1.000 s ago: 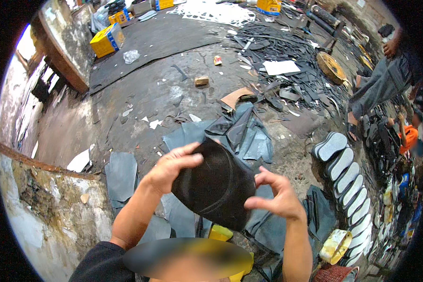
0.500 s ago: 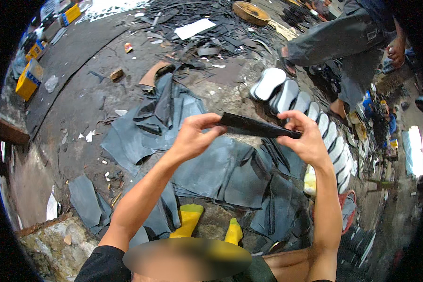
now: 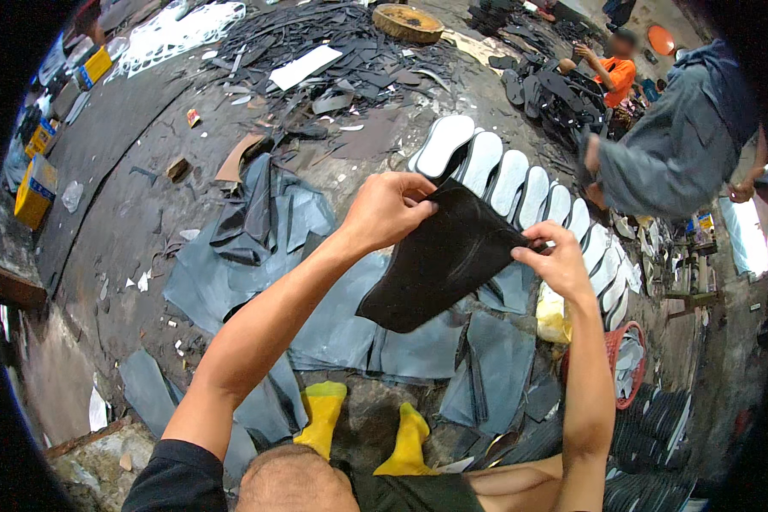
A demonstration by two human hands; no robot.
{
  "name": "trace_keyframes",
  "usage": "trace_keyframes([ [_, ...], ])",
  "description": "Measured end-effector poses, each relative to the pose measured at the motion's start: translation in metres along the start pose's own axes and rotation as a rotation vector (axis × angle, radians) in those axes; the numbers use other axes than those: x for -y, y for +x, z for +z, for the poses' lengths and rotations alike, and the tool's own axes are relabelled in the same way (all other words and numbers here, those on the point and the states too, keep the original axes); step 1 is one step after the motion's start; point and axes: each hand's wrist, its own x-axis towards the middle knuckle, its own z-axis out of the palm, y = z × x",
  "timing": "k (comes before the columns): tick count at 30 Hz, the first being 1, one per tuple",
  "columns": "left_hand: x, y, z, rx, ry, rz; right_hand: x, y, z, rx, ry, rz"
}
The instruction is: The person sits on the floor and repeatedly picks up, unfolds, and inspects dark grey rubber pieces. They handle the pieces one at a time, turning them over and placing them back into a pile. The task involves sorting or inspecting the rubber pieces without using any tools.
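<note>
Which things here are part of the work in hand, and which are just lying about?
In use:
- black rubber sheet, held up between left hand and right hand
- grey cut sheets on the ground under it

Lying about:
- row of white sole shapes
- yellow box
- round wooden block
- red basket
- white board

The black sheet (image 3: 439, 264) looks like matt, smooth rubber. Grey sheets (image 3: 350, 324) at the frame's middle look dull. The concrete floor (image 3: 119, 162) is rough and dusty.
</note>
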Motion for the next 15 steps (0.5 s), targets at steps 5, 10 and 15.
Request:
trace_keyframes([
  [5, 0.018, -0.006, 0.047, -0.135, -0.078, 0.233, -0.063, 0.018, 0.005, -0.092, 0.013, -0.135],
  [10, 0.052, -0.034, 0.162, 0.224, 0.044, 0.136, -0.161, 0.015, 0.0, -0.013, -0.268, -0.115],
  [15, 0.054, -0.092, 0.229, 1.1, 0.2, 0.391, -0.258, 0.01, 0.01, 0.169, -0.622, 0.072],
])
